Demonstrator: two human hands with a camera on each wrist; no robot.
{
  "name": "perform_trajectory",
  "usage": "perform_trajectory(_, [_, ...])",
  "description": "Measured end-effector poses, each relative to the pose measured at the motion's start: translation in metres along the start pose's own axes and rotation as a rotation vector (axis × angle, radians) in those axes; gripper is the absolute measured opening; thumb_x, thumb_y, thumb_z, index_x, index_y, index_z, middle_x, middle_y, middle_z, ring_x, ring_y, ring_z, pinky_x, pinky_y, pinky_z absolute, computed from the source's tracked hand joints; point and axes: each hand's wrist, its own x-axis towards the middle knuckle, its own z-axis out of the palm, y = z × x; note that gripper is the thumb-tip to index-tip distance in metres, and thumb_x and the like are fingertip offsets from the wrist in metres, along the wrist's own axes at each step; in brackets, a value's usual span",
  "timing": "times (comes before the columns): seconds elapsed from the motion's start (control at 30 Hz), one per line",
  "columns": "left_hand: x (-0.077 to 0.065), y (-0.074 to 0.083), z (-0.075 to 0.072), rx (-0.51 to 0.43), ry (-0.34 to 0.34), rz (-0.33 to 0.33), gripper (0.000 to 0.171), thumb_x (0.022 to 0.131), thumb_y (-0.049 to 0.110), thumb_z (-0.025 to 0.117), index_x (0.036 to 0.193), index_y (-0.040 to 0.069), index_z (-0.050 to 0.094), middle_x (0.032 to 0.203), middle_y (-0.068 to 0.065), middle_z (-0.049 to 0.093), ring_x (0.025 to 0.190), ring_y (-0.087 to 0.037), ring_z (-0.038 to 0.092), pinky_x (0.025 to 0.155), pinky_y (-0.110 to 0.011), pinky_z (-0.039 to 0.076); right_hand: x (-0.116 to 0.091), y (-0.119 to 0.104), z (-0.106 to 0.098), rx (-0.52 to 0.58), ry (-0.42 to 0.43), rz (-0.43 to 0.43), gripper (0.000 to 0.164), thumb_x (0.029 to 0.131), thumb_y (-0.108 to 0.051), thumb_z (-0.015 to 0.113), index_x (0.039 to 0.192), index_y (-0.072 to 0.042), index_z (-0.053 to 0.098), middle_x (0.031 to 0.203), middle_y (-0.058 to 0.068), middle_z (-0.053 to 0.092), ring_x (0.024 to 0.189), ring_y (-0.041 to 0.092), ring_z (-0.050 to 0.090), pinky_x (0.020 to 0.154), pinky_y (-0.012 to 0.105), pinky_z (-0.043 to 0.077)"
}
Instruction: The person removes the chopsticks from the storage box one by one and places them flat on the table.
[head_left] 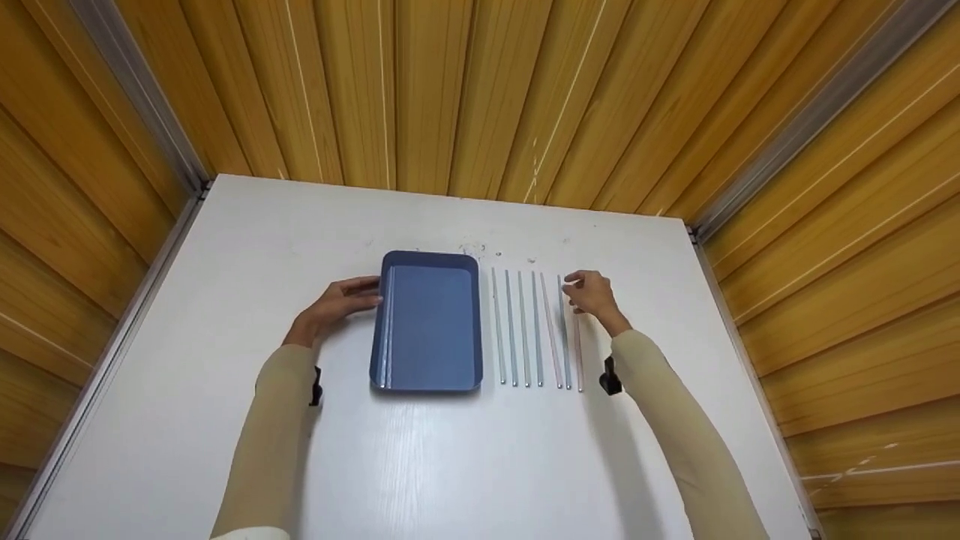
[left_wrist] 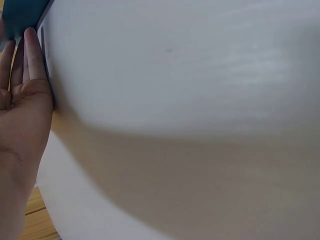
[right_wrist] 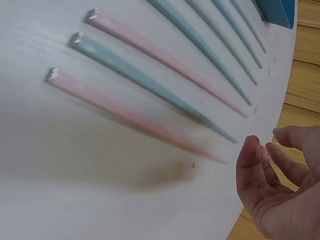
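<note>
My left hand (head_left: 335, 303) rests with its fingers at the left wall of a blue rectangular tray (head_left: 431, 330). In the left wrist view those fingers (left_wrist: 34, 57) are fairly straight, right at the tray's edge. To the right of the tray, several pastel chopsticks lie side by side, silver ends toward me. My right hand (head_left: 592, 294) hovers by the far, thin ends of the rightmost ones. Its fingers are loosely bent, with nothing between them, just past the tips of a pink chopstick (right_wrist: 125, 112) and a blue chopstick (right_wrist: 135, 82).
Everything lies on a white table (head_left: 420, 465). Wood-patterned panels (head_left: 450, 97) surround its back and sides, joined by grey metal posts (head_left: 817, 124). Small dark marks dot the tabletop beyond the tray. Each wrist carries a black camera (head_left: 611, 377).
</note>
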Motion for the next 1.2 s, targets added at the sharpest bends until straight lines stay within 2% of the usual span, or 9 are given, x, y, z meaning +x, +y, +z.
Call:
perform_trajectory(0.07, [0.000,0.001,0.000,0.007,-0.007,0.003,0.067,0.094,0.019,0.075,0.153,0.007,0.046,0.159,-0.016,0.046,0.146,-0.030,0.046,0.122,-0.040,0.037,0.005,-0.016,0.004,-0.012,0.000,-0.051,0.032,0.100,-0.009,0.060,0.125,0.010,0.065,0.115,0.032,0.069,0.070,0.011,0.066,0.057,0.019,0.058])
perform_trajectory(0.2, [0.000,0.001,-0.003,0.038,-0.020,0.015,0.067,0.096,0.019,0.074,0.154,0.005,0.044,0.159,-0.017,0.045,0.148,-0.033,0.043,0.123,-0.043,0.036,0.015,-0.046,0.019,-0.031,-0.004,-0.142,0.028,0.100,-0.008,0.061,0.122,0.008,0.068,0.110,0.029,0.071,0.072,0.019,0.070,0.056,0.016,0.055])
perform_trajectory(0.4, [0.004,0.002,-0.005,0.044,0.001,0.019,0.066,0.093,0.020,0.077,0.151,0.007,0.049,0.156,-0.016,0.050,0.146,-0.029,0.046,0.116,-0.033,0.044,0.031,-0.083,0.048,-0.070,-0.062,-0.235,0.027,0.099,-0.006,0.061,0.121,0.007,0.070,0.105,0.027,0.074,0.076,0.021,0.070,0.058,0.015,0.048])
perform_trajectory(0.5, [0.005,0.002,-0.005,0.031,0.007,0.018,0.066,0.092,0.020,0.078,0.151,0.008,0.050,0.155,-0.015,0.051,0.145,-0.028,0.048,0.113,-0.031,0.046,0.036,-0.100,0.068,-0.089,-0.107,-0.273,0.027,0.099,-0.006,0.060,0.121,0.007,0.070,0.105,0.026,0.074,0.081,0.028,0.072,0.061,0.020,0.050])
perform_trajectory(0.7, [-0.002,-0.001,-0.009,0.043,0.012,0.014,0.064,0.095,0.019,0.075,0.152,0.007,0.048,0.156,-0.017,0.049,0.146,-0.030,0.046,0.116,-0.035,0.044,0.033,-0.136,0.121,-0.136,-0.217,-0.378,0.027,0.099,-0.005,0.060,0.121,0.008,0.069,0.113,0.025,0.074,0.100,0.036,0.073,0.085,0.037,0.060])
perform_trajectory(0.83, [-0.009,-0.004,-0.013,0.064,0.015,0.011,0.065,0.096,0.020,0.074,0.153,0.007,0.046,0.158,-0.017,0.047,0.148,-0.032,0.043,0.120,-0.039,0.040,0.026,-0.157,0.158,-0.170,-0.337,-0.362,0.029,0.097,-0.005,0.063,0.123,0.007,0.069,0.120,0.024,0.072,0.112,0.035,0.070,0.098,0.041,0.058])
perform_trajectory(0.87, [-0.010,-0.004,-0.013,0.068,0.011,0.012,0.065,0.096,0.020,0.074,0.154,0.007,0.046,0.158,-0.017,0.047,0.148,-0.032,0.042,0.120,-0.039,0.040,0.028,-0.157,0.169,-0.183,-0.343,-0.377,0.029,0.096,-0.006,0.063,0.121,0.006,0.071,0.119,0.024,0.073,0.107,0.029,0.072,0.095,0.033,0.059])
perform_trajectory(0.97, [-0.010,-0.002,-0.012,0.060,0.009,0.012,0.065,0.096,0.020,0.074,0.153,0.007,0.046,0.158,-0.017,0.047,0.149,-0.032,0.042,0.121,-0.041,0.038,0.028,-0.160,0.190,-0.210,-0.376,-0.332,0.030,0.094,-0.007,0.065,0.121,0.007,0.070,0.121,0.024,0.072,0.110,0.028,0.072,0.097,0.032,0.058])
perform_trajectory(1.2, [-0.001,0.002,0.001,0.063,0.006,0.025,0.065,0.095,0.019,0.075,0.152,0.007,0.048,0.157,-0.016,0.049,0.146,-0.032,0.046,0.115,-0.033,0.045,0.020,-0.151,0.217,-0.159,-0.286,-0.244,0.035,0.093,-0.010,0.069,0.123,0.009,0.068,0.119,0.022,0.073,0.106,0.031,0.072,0.097,0.037,0.058])
